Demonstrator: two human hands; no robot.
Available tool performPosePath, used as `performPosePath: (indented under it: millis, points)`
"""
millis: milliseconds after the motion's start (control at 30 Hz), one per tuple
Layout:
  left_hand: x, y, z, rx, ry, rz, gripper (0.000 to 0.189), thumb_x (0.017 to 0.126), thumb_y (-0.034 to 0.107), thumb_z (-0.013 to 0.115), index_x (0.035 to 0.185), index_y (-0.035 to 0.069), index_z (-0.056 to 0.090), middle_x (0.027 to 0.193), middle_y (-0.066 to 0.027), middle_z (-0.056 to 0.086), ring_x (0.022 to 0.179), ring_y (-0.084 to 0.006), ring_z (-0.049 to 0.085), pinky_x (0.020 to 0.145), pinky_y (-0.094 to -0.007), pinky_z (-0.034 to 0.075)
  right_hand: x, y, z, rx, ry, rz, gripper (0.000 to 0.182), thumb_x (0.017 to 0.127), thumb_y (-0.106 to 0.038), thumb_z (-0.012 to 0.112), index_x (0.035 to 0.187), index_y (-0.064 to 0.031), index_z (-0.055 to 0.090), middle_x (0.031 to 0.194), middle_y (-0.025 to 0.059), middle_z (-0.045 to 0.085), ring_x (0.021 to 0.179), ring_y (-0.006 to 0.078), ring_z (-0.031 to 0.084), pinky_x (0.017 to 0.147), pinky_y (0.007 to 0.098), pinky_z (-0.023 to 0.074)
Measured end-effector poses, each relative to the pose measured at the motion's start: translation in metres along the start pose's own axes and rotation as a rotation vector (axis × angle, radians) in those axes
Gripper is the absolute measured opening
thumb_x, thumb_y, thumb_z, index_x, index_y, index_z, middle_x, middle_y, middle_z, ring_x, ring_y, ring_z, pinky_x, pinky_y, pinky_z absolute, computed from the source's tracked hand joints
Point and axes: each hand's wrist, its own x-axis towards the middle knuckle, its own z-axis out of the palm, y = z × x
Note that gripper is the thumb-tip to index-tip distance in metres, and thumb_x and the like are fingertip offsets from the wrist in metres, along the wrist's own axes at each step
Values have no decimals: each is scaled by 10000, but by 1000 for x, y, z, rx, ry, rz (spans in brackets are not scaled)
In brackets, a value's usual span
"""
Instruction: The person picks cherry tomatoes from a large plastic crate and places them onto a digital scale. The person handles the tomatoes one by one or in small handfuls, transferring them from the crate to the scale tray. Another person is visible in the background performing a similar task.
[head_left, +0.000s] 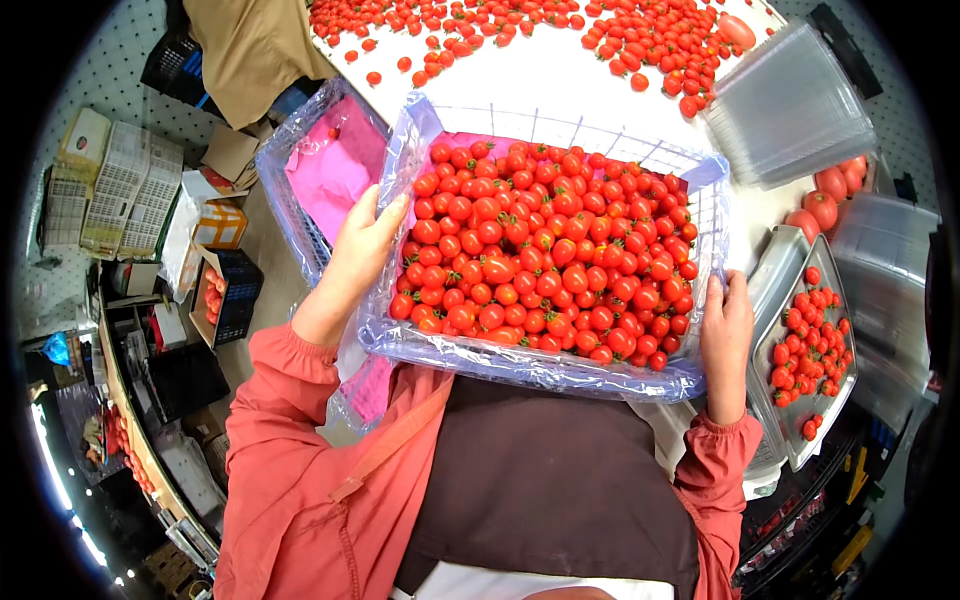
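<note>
A blue plastic crate (525, 367), its rim wrapped in clear film, is held in front of my body. Cherry tomatoes (555, 255) fill most of it, many with green stems, and a bit of pink lining paper (480, 142) shows at the far side. My left hand (365, 238) grips the left rim, thumb along the top. On the opposite side my right hand (726, 319) holds the right rim, its fingers partly hidden. Beyond the crate, more loose cherry tomatoes (652, 37) lie scattered over a white tabletop (495, 79).
At left stands another film-wrapped crate (289, 191) with pink paper. Clear plastic containers (791, 105) are stacked at right, near larger tomatoes (821, 202). A grey tray (814, 439) holds cherry tomatoes by my right arm. A black crate (240, 289) stands on the floor.
</note>
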Motion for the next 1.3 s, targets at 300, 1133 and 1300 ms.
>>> performPosePath:
  millis: [300, 1133, 1300]
  points:
    - [3, -4, 7, -120, 56, 28, 392, 1082, 267, 606, 1342, -26, 600, 1239, -68, 692, 1120, -125, 610, 996, -312, 493, -3, -82, -28, 104, -56, -361, 247, 954, -28, 674, 1190, 31, 631, 1020, 182, 655, 951, 341, 676, 878, 403, 533]
    - [-47, 2, 9, 293, 154, 171, 623, 987, 195, 686, 1500, -45, 425, 1417, -277, 582, 1358, -352, 566, 1151, -437, 414, 84, -127, 2, 1183, -642, 197, 256, 1035, -249, 670, 1143, -17, 665, 1095, 33, 700, 937, 91, 640, 822, 259, 510]
    - [-44, 7, 9, 310, 131, 141, 625, 992, 200, 681, 1504, -53, 429, 1433, -265, 575, 1375, -330, 549, 1165, -427, 399, 93, -132, 35, 236, -482, -296, 154, 938, -155, 736, 994, -17, 697, 918, 125, 726, 936, 231, 673, 817, 359, 537]
